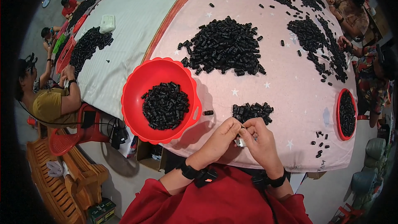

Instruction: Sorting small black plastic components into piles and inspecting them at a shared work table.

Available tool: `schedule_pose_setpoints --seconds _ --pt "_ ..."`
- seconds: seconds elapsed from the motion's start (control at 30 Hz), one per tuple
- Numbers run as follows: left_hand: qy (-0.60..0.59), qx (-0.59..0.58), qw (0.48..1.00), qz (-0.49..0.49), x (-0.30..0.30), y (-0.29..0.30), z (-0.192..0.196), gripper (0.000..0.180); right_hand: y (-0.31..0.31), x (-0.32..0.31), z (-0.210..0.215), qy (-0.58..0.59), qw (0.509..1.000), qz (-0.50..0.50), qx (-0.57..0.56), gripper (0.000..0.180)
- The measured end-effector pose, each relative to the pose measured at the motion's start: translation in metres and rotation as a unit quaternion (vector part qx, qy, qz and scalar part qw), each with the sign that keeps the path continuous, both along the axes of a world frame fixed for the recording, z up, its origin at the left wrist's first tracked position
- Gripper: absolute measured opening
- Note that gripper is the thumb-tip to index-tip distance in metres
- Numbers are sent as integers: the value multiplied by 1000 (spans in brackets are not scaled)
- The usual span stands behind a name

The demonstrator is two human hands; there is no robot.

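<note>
My left hand point(220, 140) and my right hand point(262, 144) meet at the near edge of the table, thumbs and fingers pinched together. Between them shows a small whitish, shiny piece point(240, 142); its kind is hidden by my fingers. Just beyond my fingertips lies a small heap of short black cylindrical parts point(253, 111). One loose black part point(208, 113) rests left of that heap, beside a red scalloped bowl point(134, 95). Inside the bowl is a pile of the same black parts point(166, 105).
A large mound of black parts point(226, 45) sits farther back on the pink star-patterned cloth point(166, 49). At the right edge stands a red basket point(340, 130) of parts, with several loose ones nearby. Other people work along both sides. A wooden bench point(54, 182) is at left.
</note>
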State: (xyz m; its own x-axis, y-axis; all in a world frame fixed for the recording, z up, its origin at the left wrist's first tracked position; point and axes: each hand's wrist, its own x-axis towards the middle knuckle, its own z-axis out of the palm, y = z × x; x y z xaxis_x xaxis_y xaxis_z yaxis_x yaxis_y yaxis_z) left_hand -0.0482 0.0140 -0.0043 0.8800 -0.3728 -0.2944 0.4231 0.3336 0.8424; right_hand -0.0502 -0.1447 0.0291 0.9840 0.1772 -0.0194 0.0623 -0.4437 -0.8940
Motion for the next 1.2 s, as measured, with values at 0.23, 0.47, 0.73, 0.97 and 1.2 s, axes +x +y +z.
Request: schedule_pose_setpoints --seconds 0.23,0.47,0.73,0.97,1.2 --pt "26 -27 999 -4 2 -3 1 26 2 -2 -12 -13 997 -58 56 12" --pt "9 -41 999 17 0 -3 -6 27 13 -1 -7 -60 992 -107 -17 7" --pt "4 -54 998 24 0 -3 -7 27 15 0 -4 -73 985 -130 -81 5" --pt "2 -58 998 22 -1 -4 -8 26 16 0 -6 -80 984 -141 -78 5" --pt "-2 -51 998 23 -1 -4 -7 25 16 0 -10 -77 985 -142 -69 5"
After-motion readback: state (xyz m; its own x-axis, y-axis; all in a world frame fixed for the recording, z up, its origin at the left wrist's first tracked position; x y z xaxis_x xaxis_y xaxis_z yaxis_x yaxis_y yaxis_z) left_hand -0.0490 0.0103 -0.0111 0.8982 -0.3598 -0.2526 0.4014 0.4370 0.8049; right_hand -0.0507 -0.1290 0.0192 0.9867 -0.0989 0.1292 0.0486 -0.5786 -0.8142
